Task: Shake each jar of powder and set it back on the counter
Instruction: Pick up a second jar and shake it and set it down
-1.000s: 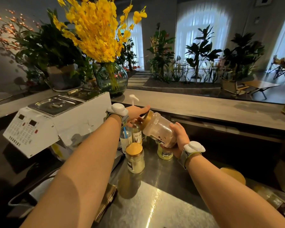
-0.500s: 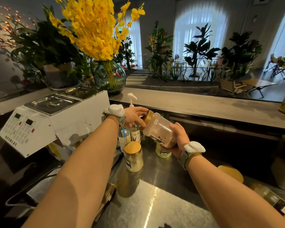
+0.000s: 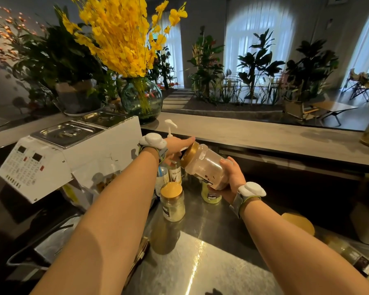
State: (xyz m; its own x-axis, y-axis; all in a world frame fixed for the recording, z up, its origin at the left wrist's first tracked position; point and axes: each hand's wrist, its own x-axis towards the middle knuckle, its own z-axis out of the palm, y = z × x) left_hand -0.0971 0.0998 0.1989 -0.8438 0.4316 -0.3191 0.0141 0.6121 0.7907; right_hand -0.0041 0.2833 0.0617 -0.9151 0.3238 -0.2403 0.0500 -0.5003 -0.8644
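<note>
A clear jar of pale powder with a gold lid (image 3: pixel 202 165) lies tilted on its side in the air above the steel counter (image 3: pixel 217 267). My right hand (image 3: pixel 232 179) grips its base from below. My left hand (image 3: pixel 177 145) rests flat against the gold lid, fingers stretched out over it. A second gold-lidded jar of cream powder (image 3: pixel 172 201) stands upright on the counter below my left wrist. A third jar of yellowish powder (image 3: pixel 211 195) stands behind it, partly hidden by the held jar and my right hand.
A syrup bottle with a white pump (image 3: pixel 172 167) stands right behind my left hand. A white machine with steel lids (image 3: pixel 58 154) fills the left side. A raised grey ledge (image 3: pixel 264 135) runs along the back with a glass vase of yellow flowers (image 3: pixel 141 99).
My left hand has shifted from grasping around the lid to lying flatter against it. The jar stays tilted in my right hand at about the same spot.
</note>
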